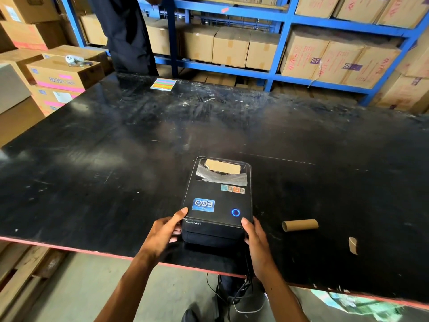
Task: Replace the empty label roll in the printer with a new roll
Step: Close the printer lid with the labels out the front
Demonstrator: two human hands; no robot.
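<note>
Printer lid closed, hands gripping sides, cardboard core beside.

We stand in a warehouse or stockroom. Blue steel racking runs along the back wall, its shelves packed with sealed cardboard cartons, and more printed boxes are stacked at the left. Before us lies a large, scuffed black worktable, and wooden pallets rest on the concrete floor.

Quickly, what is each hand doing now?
Left hand: gripping the printer, left side.
Right hand: gripping the printer, right side.
</note>
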